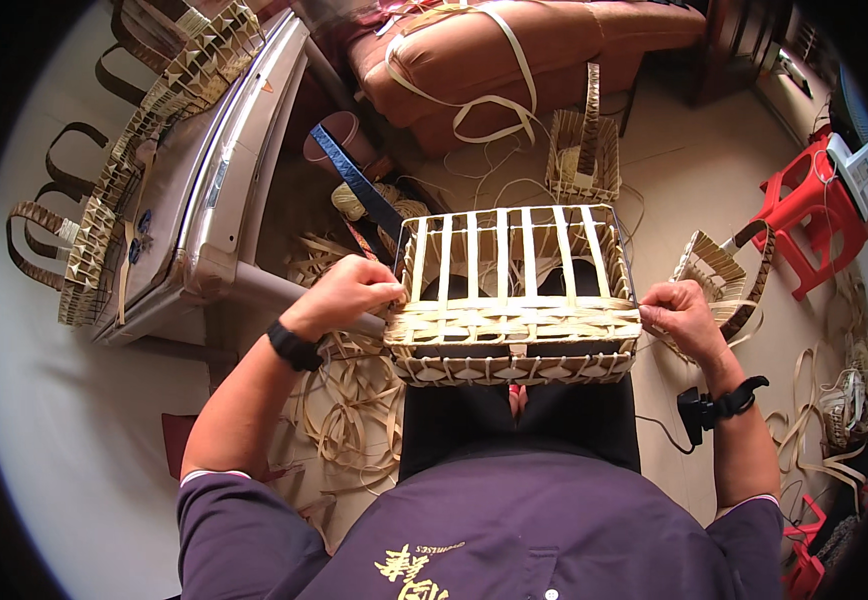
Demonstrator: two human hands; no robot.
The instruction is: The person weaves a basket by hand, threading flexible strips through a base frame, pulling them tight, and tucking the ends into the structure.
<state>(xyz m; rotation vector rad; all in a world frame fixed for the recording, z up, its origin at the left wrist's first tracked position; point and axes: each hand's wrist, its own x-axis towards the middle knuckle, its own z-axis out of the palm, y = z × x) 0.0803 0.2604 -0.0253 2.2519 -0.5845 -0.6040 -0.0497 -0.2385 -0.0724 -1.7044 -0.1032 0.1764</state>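
Note:
A rectangular woven basket (514,322) of pale flat strips lies across my lap. Its upper part shows bare parallel slats, and tight weaving covers the band nearer me. At its left edge my left hand (354,292) is closed, thumb and fingertips pinched against the side of the weave. My right hand (686,314) pinches at the opposite edge, at about the same height. Whether a loose strip end lies in either pinch is too small to tell. A row of white diamond-like shapes runs along the basket's near edge.
Loose strips (349,425) lie heaped on the floor at left. Small handled baskets (719,270) (586,160) stand right and ahead. A table (179,200) with finished baskets is at far left, a red stool (812,215) at right, a brown sofa (554,60) ahead.

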